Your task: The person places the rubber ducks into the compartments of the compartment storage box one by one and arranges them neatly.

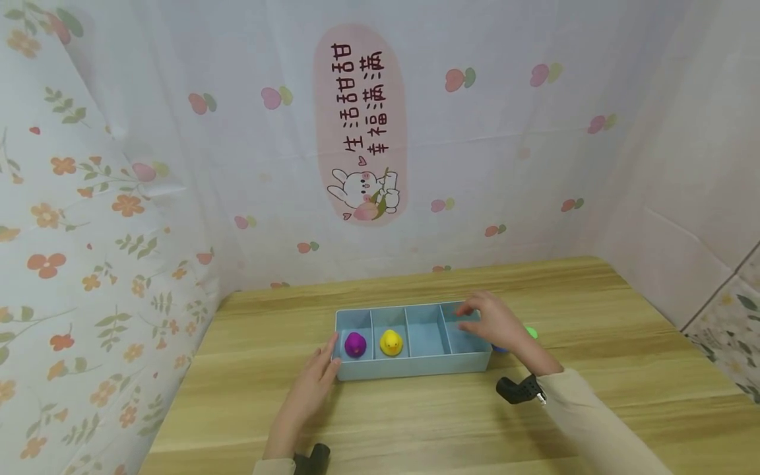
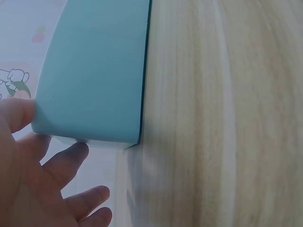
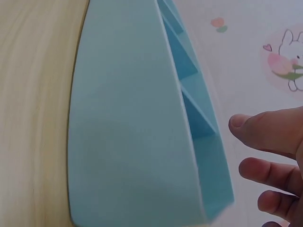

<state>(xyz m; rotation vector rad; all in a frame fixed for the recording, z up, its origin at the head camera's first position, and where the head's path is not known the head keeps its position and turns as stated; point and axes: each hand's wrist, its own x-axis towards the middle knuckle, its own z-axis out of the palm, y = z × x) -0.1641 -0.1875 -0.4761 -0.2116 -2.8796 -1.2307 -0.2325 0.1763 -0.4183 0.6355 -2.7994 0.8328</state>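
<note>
Two beige sleeves (image 1: 594,415) reach in over the wooden table (image 1: 439,422), each with a dark device (image 1: 518,389) at the wrist. The left hand (image 1: 311,382) lies at the near left corner of a light blue divided box (image 1: 412,367), its thumb touching the rim and its relaxed, spread fingers (image 2: 66,163) against the end wall. Inside the box, which stands upright on the table, a purple toy duck (image 1: 355,345) sits in the leftmost compartment (image 1: 354,323) and a yellow toy duck (image 1: 391,342) in the next one. The right hand (image 1: 493,322) hovers loosely above the rightmost compartment (image 1: 466,342), thumb and fingers parted, grasping nothing. Just right of the box, mostly hidden by that hand, are a blue object (image 1: 501,349) and a green object (image 1: 532,332). Behind hangs a fruit-patterned cloth (image 1: 505,152) bearing a pink panel (image 1: 360,125) with a white rabbit.
</note>
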